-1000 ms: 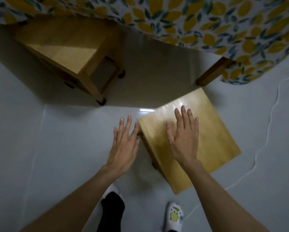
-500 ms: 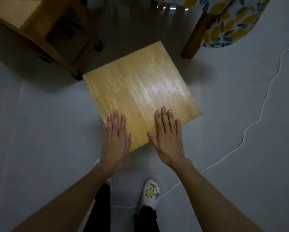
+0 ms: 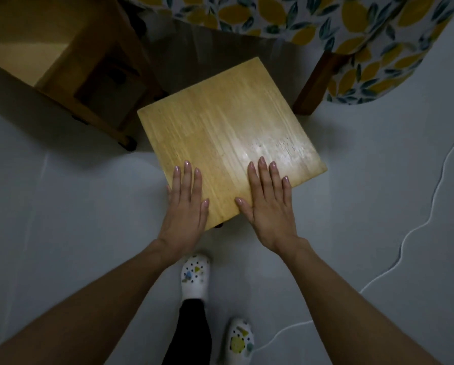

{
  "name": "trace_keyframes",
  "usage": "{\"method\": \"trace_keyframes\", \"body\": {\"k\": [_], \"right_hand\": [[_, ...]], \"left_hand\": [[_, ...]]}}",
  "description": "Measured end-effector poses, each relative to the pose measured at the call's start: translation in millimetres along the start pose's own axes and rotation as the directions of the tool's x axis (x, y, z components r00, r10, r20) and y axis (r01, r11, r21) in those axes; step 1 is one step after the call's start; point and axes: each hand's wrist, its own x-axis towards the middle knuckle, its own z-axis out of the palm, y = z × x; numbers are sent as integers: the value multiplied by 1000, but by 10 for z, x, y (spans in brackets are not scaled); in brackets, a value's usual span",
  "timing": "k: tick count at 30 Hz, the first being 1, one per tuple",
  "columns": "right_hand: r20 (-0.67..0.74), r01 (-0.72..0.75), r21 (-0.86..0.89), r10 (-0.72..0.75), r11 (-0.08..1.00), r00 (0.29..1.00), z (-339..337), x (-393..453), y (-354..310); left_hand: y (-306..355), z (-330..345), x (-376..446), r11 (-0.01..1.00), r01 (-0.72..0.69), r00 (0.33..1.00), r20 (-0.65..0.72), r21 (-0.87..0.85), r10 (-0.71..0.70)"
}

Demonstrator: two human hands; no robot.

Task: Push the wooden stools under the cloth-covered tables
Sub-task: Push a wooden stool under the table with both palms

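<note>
A square light-wood stool (image 3: pixel 228 133) stands on the pale floor, seen from above, its far corner near the hanging edge of the lemon-print tablecloth (image 3: pixel 326 25). My left hand (image 3: pixel 185 206) lies flat on the seat's near-left edge, fingers straight, palm hanging off the edge. My right hand (image 3: pixel 269 204) rests flat on the near-right edge in the same way. Neither hand curls around the wood. A second wooden stool (image 3: pixel 62 56) stands at upper left, partly under the cloth's shadow.
A brown table leg (image 3: pixel 312 85) comes down just right of the stool's far corner. A white cable (image 3: pixel 431 206) snakes across the floor on the right. My two feet in patterned white clogs (image 3: pixel 195 277) stand below the hands.
The stool has slid farther toward the table, its far corner now close to the cloth edge. Both hands stay flat on its near edge, and my feet have stepped forward.
</note>
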Motion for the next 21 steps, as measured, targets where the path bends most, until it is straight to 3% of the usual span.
{"method": "trace_keyframes", "body": {"k": [14, 21], "right_hand": [[30, -33, 8, 33, 999, 999, -595, 2315, 357], [61, -64, -4, 65, 998, 996, -749, 2868, 400]], "left_hand": [[-252, -459, 2436, 999, -43, 997, 71, -13, 43], [-326, -596, 3016, 998, -57, 995, 88, 30, 54]]}}
